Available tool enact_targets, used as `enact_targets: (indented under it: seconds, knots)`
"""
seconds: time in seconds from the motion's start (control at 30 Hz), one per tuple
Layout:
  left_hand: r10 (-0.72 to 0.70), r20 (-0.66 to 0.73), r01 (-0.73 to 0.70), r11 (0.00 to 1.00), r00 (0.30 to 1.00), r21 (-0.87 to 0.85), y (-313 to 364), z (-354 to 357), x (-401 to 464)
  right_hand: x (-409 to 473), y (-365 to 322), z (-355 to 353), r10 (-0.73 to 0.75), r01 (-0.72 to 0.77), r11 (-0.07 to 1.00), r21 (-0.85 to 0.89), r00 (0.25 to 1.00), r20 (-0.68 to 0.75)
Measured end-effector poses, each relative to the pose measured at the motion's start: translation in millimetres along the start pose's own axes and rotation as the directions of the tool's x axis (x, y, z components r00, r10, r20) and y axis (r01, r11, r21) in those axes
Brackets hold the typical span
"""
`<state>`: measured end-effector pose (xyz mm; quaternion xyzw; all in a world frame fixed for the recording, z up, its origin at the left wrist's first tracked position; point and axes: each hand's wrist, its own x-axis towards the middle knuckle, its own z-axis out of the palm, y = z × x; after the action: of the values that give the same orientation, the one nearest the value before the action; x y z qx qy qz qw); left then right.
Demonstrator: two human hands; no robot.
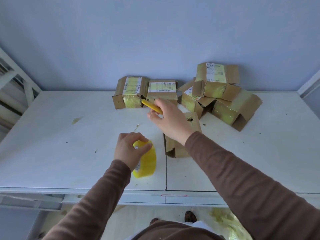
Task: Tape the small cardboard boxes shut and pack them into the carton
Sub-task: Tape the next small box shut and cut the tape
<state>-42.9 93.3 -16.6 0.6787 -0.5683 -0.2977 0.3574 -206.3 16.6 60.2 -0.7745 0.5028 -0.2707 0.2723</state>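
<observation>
My left hand (129, 149) grips a roll of yellow tape (147, 161) just above the white table (69, 153), near its front. My right hand (170, 120) holds a yellow utility knife (151, 105) over the middle of the table, its tip pointing toward the far boxes. Under my right forearm lies a small cardboard box (180, 144) with a torn hole in its top. Several small boxes wrapped in yellow tape stand by the wall: one at the left (129, 92), one beside it (161, 90), and a pile at the right (223, 96). No carton is in view.
A white shelf frame (15, 80) stands at the left edge. A seam (165, 174) splits the tabletop in two. Crumpled tape scraps (223, 220) lie on the floor at the lower right, near my shoes (190, 216).
</observation>
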Motion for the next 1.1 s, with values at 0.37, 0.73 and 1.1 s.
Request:
enact_targets:
  seconds: [0.37,0.73,1.1]
  knots:
    - [-0.082,0.042,0.086,0.989,0.996,-0.118,-7.6,-15.2,27.4,-90.2,18.2,76.8,0.273,-0.508,0.676,0.534,0.845,0.459]
    - [-0.118,0.302,0.244,0.872,0.946,-0.424,68.8,12.6,38.5,-127.1,-15.9,-19.8,0.177,-0.322,0.49,0.81,0.947,0.269]
    - [-0.188,0.26,0.269,0.905,0.947,-0.328,109.8,96.8,129.3,-157.3,29.8,-50.7,0.431,-0.456,0.529,0.716,0.871,0.236]
